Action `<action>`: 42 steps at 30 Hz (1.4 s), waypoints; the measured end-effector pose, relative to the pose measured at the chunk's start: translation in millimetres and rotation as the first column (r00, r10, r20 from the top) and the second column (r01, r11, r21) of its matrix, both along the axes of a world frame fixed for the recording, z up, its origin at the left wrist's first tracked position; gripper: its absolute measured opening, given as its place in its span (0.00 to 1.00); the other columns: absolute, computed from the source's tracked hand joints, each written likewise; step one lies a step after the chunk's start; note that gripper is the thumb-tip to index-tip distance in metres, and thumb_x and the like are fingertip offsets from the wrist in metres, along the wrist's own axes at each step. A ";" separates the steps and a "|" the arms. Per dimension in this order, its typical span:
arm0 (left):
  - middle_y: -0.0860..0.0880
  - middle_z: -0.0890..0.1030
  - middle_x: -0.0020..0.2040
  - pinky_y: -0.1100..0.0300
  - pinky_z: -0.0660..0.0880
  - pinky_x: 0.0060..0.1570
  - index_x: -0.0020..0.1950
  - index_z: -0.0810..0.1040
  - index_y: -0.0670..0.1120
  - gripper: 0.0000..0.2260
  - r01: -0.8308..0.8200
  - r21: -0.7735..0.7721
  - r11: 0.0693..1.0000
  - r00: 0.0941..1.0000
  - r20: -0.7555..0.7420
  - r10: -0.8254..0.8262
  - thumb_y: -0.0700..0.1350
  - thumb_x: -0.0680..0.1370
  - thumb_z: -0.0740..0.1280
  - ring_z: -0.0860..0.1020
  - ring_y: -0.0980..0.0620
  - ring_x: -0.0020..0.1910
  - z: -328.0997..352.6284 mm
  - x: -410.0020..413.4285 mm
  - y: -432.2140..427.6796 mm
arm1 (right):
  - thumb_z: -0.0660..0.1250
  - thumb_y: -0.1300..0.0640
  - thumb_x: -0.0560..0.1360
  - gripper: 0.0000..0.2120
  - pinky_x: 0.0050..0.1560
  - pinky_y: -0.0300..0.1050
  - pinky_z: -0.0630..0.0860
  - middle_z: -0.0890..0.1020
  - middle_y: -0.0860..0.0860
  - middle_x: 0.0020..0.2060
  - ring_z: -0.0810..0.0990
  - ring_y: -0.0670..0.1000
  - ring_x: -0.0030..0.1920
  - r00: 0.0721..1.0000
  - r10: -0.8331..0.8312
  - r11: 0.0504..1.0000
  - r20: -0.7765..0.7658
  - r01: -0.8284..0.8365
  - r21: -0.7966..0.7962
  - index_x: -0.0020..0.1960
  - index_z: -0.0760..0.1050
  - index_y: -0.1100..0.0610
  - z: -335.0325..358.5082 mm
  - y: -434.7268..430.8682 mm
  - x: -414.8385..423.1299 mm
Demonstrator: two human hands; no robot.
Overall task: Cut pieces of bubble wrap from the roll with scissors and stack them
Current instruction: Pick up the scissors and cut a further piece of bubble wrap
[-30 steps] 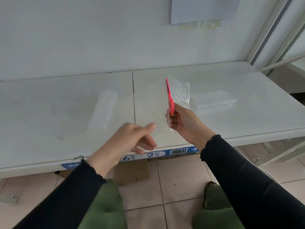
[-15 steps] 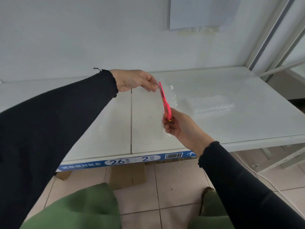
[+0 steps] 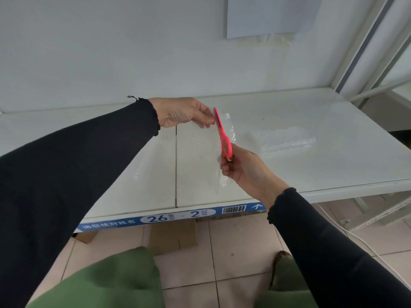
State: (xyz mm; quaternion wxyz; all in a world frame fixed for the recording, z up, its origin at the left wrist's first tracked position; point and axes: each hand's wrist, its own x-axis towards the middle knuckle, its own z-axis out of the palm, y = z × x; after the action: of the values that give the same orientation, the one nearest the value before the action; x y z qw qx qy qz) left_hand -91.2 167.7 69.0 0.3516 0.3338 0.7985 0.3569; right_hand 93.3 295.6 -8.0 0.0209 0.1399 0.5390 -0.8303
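My left hand (image 3: 184,112) pinches the top edge of a clear bubble wrap sheet (image 3: 200,156) that hangs in front of the white table (image 3: 333,165). My right hand (image 3: 244,172) grips the pink scissors (image 3: 223,136) by their handles, blades pointing up along the right edge of the sheet, their tip just beside my left fingers. A cut piece of bubble wrap (image 3: 287,140) lies flat on the table to the right. My left arm hides the roll.
A blue label strip (image 3: 173,216) runs along the table's front edge. Cardboard (image 3: 175,236) lies on the tiled floor beneath. A paper sheet (image 3: 266,16) hangs on the wall, and a metal rack frame (image 3: 367,52) stands at the right.
My left hand rose from near the table's front edge and took hold of the sheet's top beside the scissors' tip. The right hand with the scissors stayed almost still.
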 end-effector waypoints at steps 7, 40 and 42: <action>0.52 0.79 0.45 0.74 0.72 0.50 0.62 0.80 0.36 0.13 0.029 -0.041 0.999 0.997 -0.077 -0.032 0.42 0.80 0.68 0.77 0.61 0.42 -1.3 -2.0 2.0 | 0.63 0.53 0.80 0.12 0.39 0.43 0.69 0.75 0.54 0.35 0.70 0.49 0.33 1.000 0.000 1.000 0.022 -0.001 0.003 0.40 0.74 0.57 4.4 2.6 -5.3; 0.46 0.84 0.47 0.57 0.80 0.45 0.56 0.82 0.47 0.26 -0.590 0.481 0.648 0.802 0.257 0.540 0.65 0.81 0.55 0.82 0.51 0.43 -16.9 59.3 -37.8 | 0.70 0.49 0.75 0.13 0.33 0.41 0.65 0.77 0.44 0.33 0.69 0.45 0.32 0.895 -0.137 0.538 -0.426 0.428 0.726 0.40 0.73 0.57 16.6 4.1 -8.5; 0.45 0.84 0.45 0.57 0.81 0.43 0.53 0.81 0.46 0.21 -0.599 0.486 0.636 0.795 0.266 0.545 0.62 0.81 0.61 0.83 0.50 0.40 -24.8 79.7 -56.1 | 0.71 0.46 0.74 0.14 0.30 0.41 0.65 0.76 0.42 0.31 0.69 0.44 0.29 0.904 -0.046 0.394 -0.424 0.406 0.824 0.39 0.75 0.56 13.4 -8.5 -6.3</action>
State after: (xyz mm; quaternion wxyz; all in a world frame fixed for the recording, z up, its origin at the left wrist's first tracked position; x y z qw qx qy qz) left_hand -11.5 111.6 44.2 0.1466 0.1325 0.7086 0.6774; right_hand 86.9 287.1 5.4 -0.2635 0.0596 0.8672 -0.4183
